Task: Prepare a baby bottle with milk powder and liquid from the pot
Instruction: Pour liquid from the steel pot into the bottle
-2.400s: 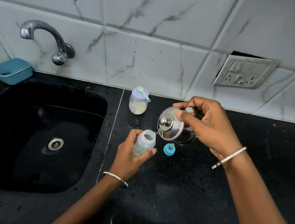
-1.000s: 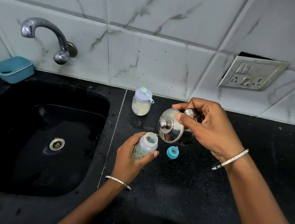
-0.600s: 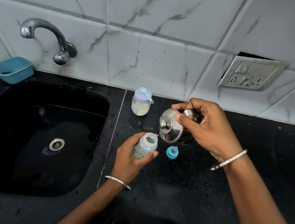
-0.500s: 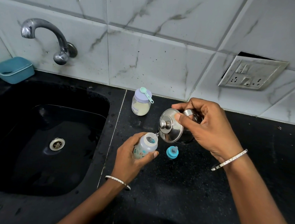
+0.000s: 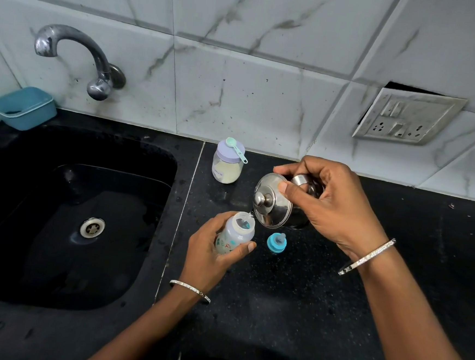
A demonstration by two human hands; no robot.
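Left hand (image 5: 210, 251): I see it gripping the bottle (image 5: 236, 232) at centre frame, mouth uncovered.
Right hand (image 5: 333, 210): grips the tilted pot (image 5: 274, 204), thumb on the lid, spout at the bottle mouth.
Jar (image 5: 227, 165): lidded, above the bottle.
Teat (image 5: 277, 242): on the counter, right of the bottle.

Black sink (image 5: 60, 288), tap (image 5: 78, 53), blue tub (image 5: 23, 107).

Bare desk (image 5: 291, 312) open along the front and far right. Middle crowded: left hand (image 5: 208, 251) round bottle (image 5: 236, 233), right hand (image 5: 336, 204) round tilted pot (image 5: 274, 202), pot's rim at the bottle's mouth, cap (image 5: 277, 242) on the desk just beside. Jar (image 5: 227, 167) behind, by the wall, apart from the pot. Room under the pot hard to judge from above. Sink (image 5: 111, 255) open to the left, tap (image 5: 78, 56) over its far rim.
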